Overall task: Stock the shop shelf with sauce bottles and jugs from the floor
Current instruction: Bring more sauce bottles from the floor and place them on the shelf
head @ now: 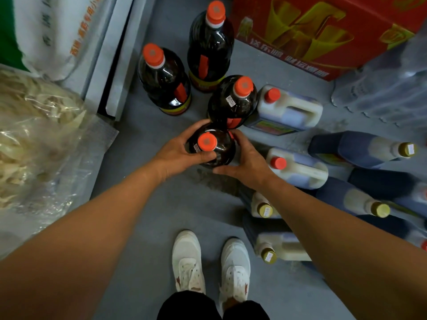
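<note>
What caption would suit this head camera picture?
Both hands, left hand and right hand, grip a dark sauce bottle among the bottles on the floor.

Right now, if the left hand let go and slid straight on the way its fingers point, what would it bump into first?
Probably the dark bottle standing just beyond the held bottle. The left hand points up and right across it, and that neighbour stands close behind, though depth is hard to judge from above.
</note>
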The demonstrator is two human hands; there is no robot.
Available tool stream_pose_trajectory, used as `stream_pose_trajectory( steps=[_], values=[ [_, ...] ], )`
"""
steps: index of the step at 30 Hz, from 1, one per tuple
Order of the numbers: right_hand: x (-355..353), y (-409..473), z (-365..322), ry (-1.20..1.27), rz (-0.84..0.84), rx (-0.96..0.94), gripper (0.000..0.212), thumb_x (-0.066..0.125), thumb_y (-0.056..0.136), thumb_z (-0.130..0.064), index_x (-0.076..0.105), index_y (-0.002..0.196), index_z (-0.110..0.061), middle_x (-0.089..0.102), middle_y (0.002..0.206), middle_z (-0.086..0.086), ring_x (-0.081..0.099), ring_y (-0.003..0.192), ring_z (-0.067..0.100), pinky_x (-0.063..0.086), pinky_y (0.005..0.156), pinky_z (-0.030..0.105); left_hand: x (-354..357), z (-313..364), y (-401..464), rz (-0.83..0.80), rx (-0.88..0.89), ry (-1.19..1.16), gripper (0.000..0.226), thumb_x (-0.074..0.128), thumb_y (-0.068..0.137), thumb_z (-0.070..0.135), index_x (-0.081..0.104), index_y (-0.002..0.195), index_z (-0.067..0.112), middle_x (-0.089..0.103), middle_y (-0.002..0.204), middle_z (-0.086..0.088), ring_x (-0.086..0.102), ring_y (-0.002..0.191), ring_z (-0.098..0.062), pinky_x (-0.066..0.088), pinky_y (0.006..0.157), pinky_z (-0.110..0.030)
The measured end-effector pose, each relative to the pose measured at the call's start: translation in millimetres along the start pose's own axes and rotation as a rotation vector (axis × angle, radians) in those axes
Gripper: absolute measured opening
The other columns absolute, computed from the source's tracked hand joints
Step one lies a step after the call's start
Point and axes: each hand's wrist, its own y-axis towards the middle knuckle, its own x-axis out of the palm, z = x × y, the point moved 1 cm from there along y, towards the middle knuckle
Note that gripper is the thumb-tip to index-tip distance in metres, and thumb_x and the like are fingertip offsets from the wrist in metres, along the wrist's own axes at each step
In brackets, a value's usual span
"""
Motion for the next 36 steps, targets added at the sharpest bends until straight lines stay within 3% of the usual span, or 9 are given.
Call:
stream_pose_trajectory(
  steps=[3,8,11,15,17,20,26,32,36],
  values=[
    [-2.1,7.4,-4.0,0.009,-0.041,-0.009,0.106,0.092,0.067,-0.030,0.026,0.150,-0.030,0.045,0.147,-0.004,0.040,0.135,0.014,0.032,0.108,0.024,-3.2,-3.4,-2.0,0.011,-0.027,-0.079,0.077,0.079,0.078,0.030,0.040,0.141,0.050,0.051,0.124,0.033,0.046,0.108,0.024,0.041,0.086,-0.001],
    [-2.8,10.3,-10.4,-0.017,-0.028,-0.063,0.103,0.094,0.060,-0.039,0.035,0.144,-0.033,0.048,0.142,-0.002,0.043,0.136,0.021,0.038,0.115,0.043,0.0,-4.7,-2.9,0.054,-0.031,-0.164,0.074,0.079,0.075,0.029,0.044,0.137,0.050,0.052,0.123,0.030,0.048,0.105,0.023,0.043,0.082,0.000],
    [-4.1,10.1,-14.7,-0.037,-0.044,-0.051,0.104,0.090,0.046,-0.056,0.042,0.135,-0.035,0.054,0.134,-0.006,0.049,0.129,0.017,0.044,0.110,0.045,2.2,-5.6,-6.9,0.067,-0.026,-0.158,0.071,0.079,0.079,0.024,0.048,0.139,0.044,0.055,0.123,0.029,0.049,0.106,0.022,0.043,0.091,-0.007],
    [8.9,-10.2,-26.8,-0.048,-0.123,0.043,0.093,0.097,0.053,-0.043,0.047,0.130,-0.028,0.059,0.125,-0.013,0.054,0.119,0.009,0.044,0.106,0.030,3.1,-14.1,-26.5,0.089,-0.090,-0.199,0.067,0.080,0.075,0.040,0.054,0.138,0.038,0.061,0.129,0.017,0.054,0.116,0.009,0.043,0.108,-0.025],
    [20.0,-28.0,-34.8,-0.019,-0.145,0.062,0.106,0.097,0.052,-0.044,0.044,0.143,-0.025,0.058,0.135,-0.010,0.052,0.126,0.010,0.042,0.109,0.030,2.7,-18.6,-45.5,0.097,-0.147,-0.203,0.065,0.083,0.069,0.055,0.059,0.128,0.045,0.063,0.129,0.015,0.057,0.121,-0.002,0.045,0.106,-0.030],
    [32.2,-57.6,-46.2,0.021,-0.193,0.120,0.087,0.098,0.051,-0.042,0.055,0.125,-0.028,0.065,0.119,-0.012,0.061,0.116,0.010,0.050,0.099,0.028,1.7,-18.1,-78.0,0.108,-0.211,-0.243,0.053,0.081,0.074,0.044,0.058,0.122,0.042,0.065,0.126,0.010,0.060,0.117,-0.007,0.047,0.103,-0.030],
    [28.7,-114.3,-102.2,0.037,-0.284,0.201,0.057,0.094,0.053,-0.052,0.064,0.100,-0.039,0.071,0.098,-0.019,0.065,0.097,0.000,0.052,0.082,0.018,-4.6,11.6,-141.3,0.191,-0.294,-0.363,0.031,0.073,0.083,0.030,0.062,0.110,0.040,0.068,0.112,0.007,0.063,0.093,0.002,0.049,0.070,-0.009],
    [-2.8,-175.3,-178.2,0.144,-0.296,0.256,0.070,0.095,0.038,-0.055,0.072,0.100,-0.032,0.077,0.099,-0.008,0.072,0.095,0.009,0.059,0.087,0.033,-27.8,59.9,-222.2,0.067,-0.270,-0.517,0.082,0.084,0.055,0.049,0.056,0.129,0.030,0.068,0.119,0.014,0.063,0.113,-0.003,0.051,0.085,-0.020],
    [-34.7,-211.6,-234.4,0.212,-0.303,0.228,0.036,0.089,0.066,-0.026,0.074,0.097,-0.017,0.077,0.087,-0.002,0.072,0.080,0.009,0.055,0.065,0.018,-17.4,83.2,-277.5,-0.009,-0.241,-0.394,0.101,0.091,0.053,0.035,0.042,0.141,0.036,0.061,0.134,0.011,0.053,0.129,-0.009,0.046,0.106,-0.033]
  ],
)
